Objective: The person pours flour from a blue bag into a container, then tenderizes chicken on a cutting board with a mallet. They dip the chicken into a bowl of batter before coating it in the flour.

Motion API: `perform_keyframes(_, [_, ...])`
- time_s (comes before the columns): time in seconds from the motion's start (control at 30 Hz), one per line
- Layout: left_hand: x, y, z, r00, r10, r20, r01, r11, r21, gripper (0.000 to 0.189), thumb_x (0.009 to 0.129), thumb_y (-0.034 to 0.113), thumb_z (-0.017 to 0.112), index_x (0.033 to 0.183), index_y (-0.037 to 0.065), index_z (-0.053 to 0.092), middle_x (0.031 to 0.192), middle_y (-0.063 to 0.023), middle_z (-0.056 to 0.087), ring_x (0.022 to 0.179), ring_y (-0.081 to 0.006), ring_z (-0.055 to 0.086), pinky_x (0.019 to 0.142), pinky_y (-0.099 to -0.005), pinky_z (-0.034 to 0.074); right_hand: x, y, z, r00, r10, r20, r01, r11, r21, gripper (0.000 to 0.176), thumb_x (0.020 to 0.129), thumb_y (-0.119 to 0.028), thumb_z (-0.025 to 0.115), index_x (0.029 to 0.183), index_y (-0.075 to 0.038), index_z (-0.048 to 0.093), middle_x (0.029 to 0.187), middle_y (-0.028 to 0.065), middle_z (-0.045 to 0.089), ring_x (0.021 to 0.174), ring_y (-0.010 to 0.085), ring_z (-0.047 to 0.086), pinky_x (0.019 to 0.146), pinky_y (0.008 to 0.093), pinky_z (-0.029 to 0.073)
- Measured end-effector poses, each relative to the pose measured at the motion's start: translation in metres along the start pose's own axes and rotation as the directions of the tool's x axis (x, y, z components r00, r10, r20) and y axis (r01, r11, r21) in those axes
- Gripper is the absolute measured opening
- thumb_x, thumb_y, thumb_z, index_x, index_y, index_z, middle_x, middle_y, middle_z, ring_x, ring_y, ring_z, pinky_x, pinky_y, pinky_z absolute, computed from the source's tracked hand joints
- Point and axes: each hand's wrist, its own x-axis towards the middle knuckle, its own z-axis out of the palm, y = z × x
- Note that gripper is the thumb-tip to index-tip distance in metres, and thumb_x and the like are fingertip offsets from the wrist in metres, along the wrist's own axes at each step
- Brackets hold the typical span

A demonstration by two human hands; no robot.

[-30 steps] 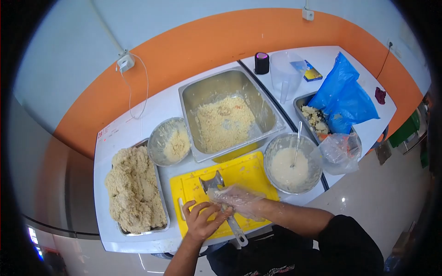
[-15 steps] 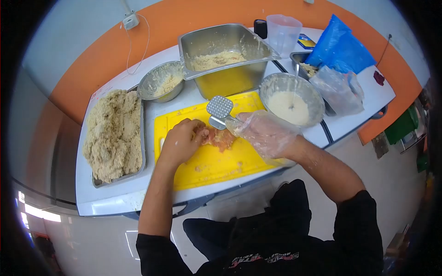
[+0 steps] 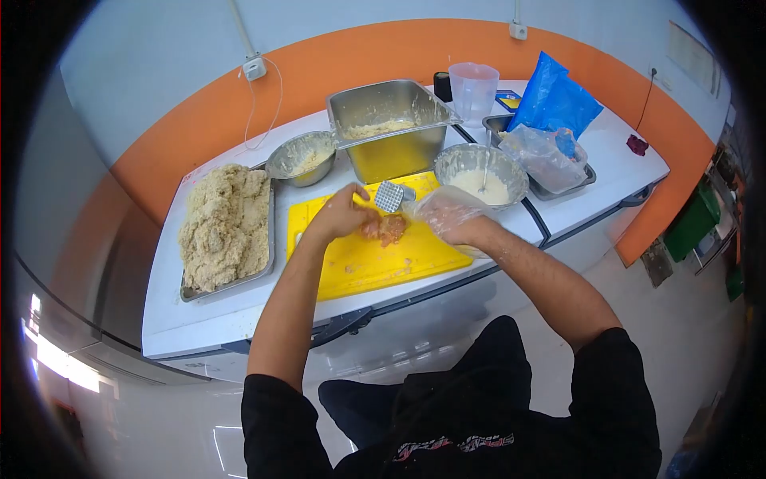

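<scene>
My right hand (image 3: 452,214), in a clear plastic glove, is closed around the handle of a meat mallet (image 3: 389,196). The mallet's square, studded metal head is over the yellow cutting board (image 3: 343,275), just beyond a flattened piece of raw meat (image 3: 391,230). On the meat's left side is my bare left hand (image 3: 343,215). Its fingers are apart, one raised, and the lower fingertips are at the meat's edge. The glove hides most of the mallet's handle. Small meat scraps are scattered over the board.
Left of the board, a tray holds a heap of breading crumbs (image 3: 227,227). Behind stand a small metal bowl (image 3: 303,169) and a deep steel pan (image 3: 395,152). A batter bowl (image 3: 483,180), a plastic jug (image 3: 474,92) and a blue bag (image 3: 554,100) are to the right.
The camera view has shifted, so the table sits lower and farther away. My left hand's fingers have spread, one lifting off the meat. The mallet remains in my right hand, its head tilted differently.
</scene>
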Motion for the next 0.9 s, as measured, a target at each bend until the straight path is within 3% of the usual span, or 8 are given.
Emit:
perform_keyframes(0.17, [0.020, 0.037, -0.003, 0.997, -0.046, -0.068, 0.006, 0.865, -0.502, 0.034, 0.088, 0.012, 0.069, 0.118, 0.006, 0.055, 0.080, -0.0058, 0.066, 0.068, -0.0108, 0.064, 0.052, -0.0262, 0.044, -0.003, -0.002, -0.027, 0.995, 0.076, -0.062, -0.079, 0.996, -0.040, 0.022, 0.090, -0.005, 0.051, 0.103, 0.001, 0.068, 0.108, 0.0224, 0.067, 0.100, 0.0351, 0.066, 0.088, 0.0448, 0.051])
perform_keyframes(0.27, [0.022, 0.032, -0.008, 0.987, -0.121, -0.109, 0.029, 0.790, -0.612, 0.032, 0.086, 0.015, 0.073, 0.114, 0.006, 0.060, 0.081, -0.0075, 0.068, 0.069, -0.0131, 0.065, 0.055, -0.0282, 0.048, -0.008, -0.011, -0.044, 0.959, 0.256, -0.126, -0.206, 0.927, 0.315, 0.021, 0.090, -0.005, 0.052, 0.103, 0.002, 0.068, 0.105, 0.0232, 0.067, 0.098, 0.0347, 0.066, 0.087, 0.0445, 0.051])
perform_keyframes(0.33, [0.022, 0.002, -0.013, 0.978, -0.137, -0.161, 0.068, 0.925, -0.374, 0.028, 0.086, 0.016, 0.073, 0.110, 0.006, 0.062, 0.081, -0.0064, 0.068, 0.066, -0.0122, 0.063, 0.054, -0.0280, 0.047, -0.005, -0.015, -0.050, 0.936, 0.353, 0.009, -0.336, 0.882, 0.331, 0.028, 0.096, -0.014, 0.048, 0.115, 0.001, 0.063, 0.112, 0.0216, 0.065, 0.099, 0.0373, 0.062, 0.090, 0.0414, 0.049])
perform_keyframes(0.37, [0.021, -0.017, -0.014, 0.968, -0.136, -0.213, 0.115, 0.987, -0.110, 0.025, 0.086, 0.017, 0.074, 0.106, 0.005, 0.064, 0.080, -0.0052, 0.069, 0.064, -0.0113, 0.062, 0.054, -0.0278, 0.045, 0.000, -0.015, -0.047, 0.937, 0.350, 0.012, -0.334, 0.881, 0.335, 0.028, 0.096, -0.014, 0.048, 0.115, 0.001, 0.063, 0.112, 0.0216, 0.065, 0.099, 0.0373, 0.062, 0.090, 0.0414, 0.049])
perform_keyframes(0.4, [0.018, -0.036, -0.014, 0.966, -0.142, -0.214, 0.121, 0.987, -0.108, 0.025, 0.086, 0.017, 0.074, 0.106, 0.005, 0.064, 0.080, -0.0052, 0.069, 0.064, -0.0113, 0.062, 0.054, -0.0278, 0.045, 0.006, -0.013, -0.041, 0.970, 0.241, 0.012, -0.240, 0.956, 0.168, 0.026, 0.095, -0.014, 0.049, 0.112, 0.001, 0.064, 0.111, 0.0225, 0.065, 0.099, 0.0374, 0.062, 0.088, 0.0417, 0.050])
perform_keyframes(0.63, [-0.011, -0.076, 0.002, 0.743, -0.088, -0.663, 0.069, 0.996, -0.055, 0.027, 0.093, 0.023, 0.067, 0.111, 0.003, 0.065, 0.099, -0.0153, 0.072, 0.092, -0.0258, 0.069, 0.082, -0.0366, 0.053, 0.073, -0.036, 0.007, 0.979, -0.188, -0.080, 0.179, 0.978, -0.109, 0.019, 0.085, -0.011, 0.059, 0.096, -0.001, 0.071, 0.095, 0.0227, 0.070, 0.086, 0.0370, 0.070, 0.074, 0.0444, 0.055])
perform_keyframes(0.77, [0.004, -0.077, 0.021, 0.555, -0.174, -0.813, -0.250, 0.898, -0.363, 0.044, 0.105, 0.035, 0.040, 0.126, -0.001, 0.054, 0.126, -0.0203, 0.059, 0.121, -0.0296, 0.054, 0.104, -0.0388, 0.038, 0.095, -0.058, 0.017, 0.983, -0.078, -0.166, 0.058, 0.991, -0.122, 0.020, 0.085, -0.013, 0.060, 0.096, -0.002, 0.073, 0.098, 0.0213, 0.071, 0.088, 0.0363, 0.070, 0.076, 0.0434, 0.056])
perform_keyframes(0.9, [0.000, -0.058, 0.039, 0.475, -0.304, -0.826, -0.422, 0.745, -0.517, 0.066, 0.106, 0.051, 0.019, 0.135, -0.003, 0.045, 0.139, -0.0212, 0.049, 0.133, -0.0317, 0.043, 0.115, -0.0425, 0.025, 0.104, -0.062, 0.021, 0.994, 0.055, 0.096, -0.045, 0.994, -0.102, 0.024, 0.086, -0.014, 0.060, 0.104, -0.006, 0.074, 0.106, 0.0173, 0.072, 0.095, 0.0335, 0.071, 0.081, 0.0428, 0.056])
